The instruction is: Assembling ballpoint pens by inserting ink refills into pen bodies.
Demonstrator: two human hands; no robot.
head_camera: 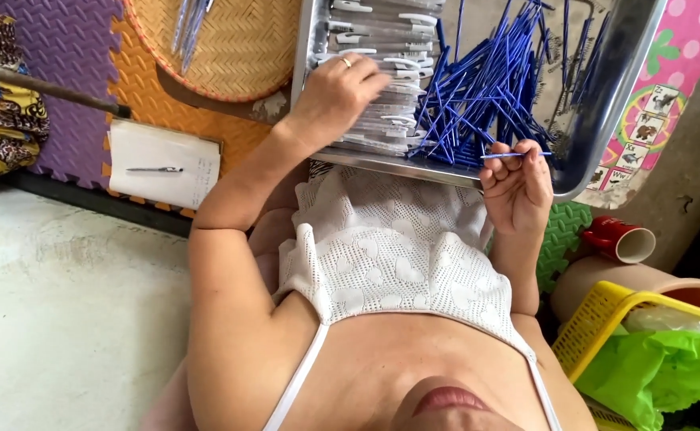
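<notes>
Foam play mat [70,56] covering floor, purple and orange tiles interlocking, picture tile [653,112] showing at far edge. Metal tray [605,96] sitting over mat, holding blue pen refills [485,88] and clear pen barrels [386,48]. Woven basket [230,48] lying on orange tile. Notebook [162,164] lying nearby, pen [154,169] resting on it. Red cup [621,239] tipped over, probably resting on green tile [565,231]. Bare concrete floor [62,319] showing beside mat.

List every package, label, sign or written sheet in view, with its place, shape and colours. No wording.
Notebook: open white rectangle with faint handwriting on the orange foam mat, a pen lying on it.
Alphabet mat: right of the metal tray, pink and green, small animal picture squares.
Green plastic bag: crumpled, in the yellow basket, bottom right.
</notes>
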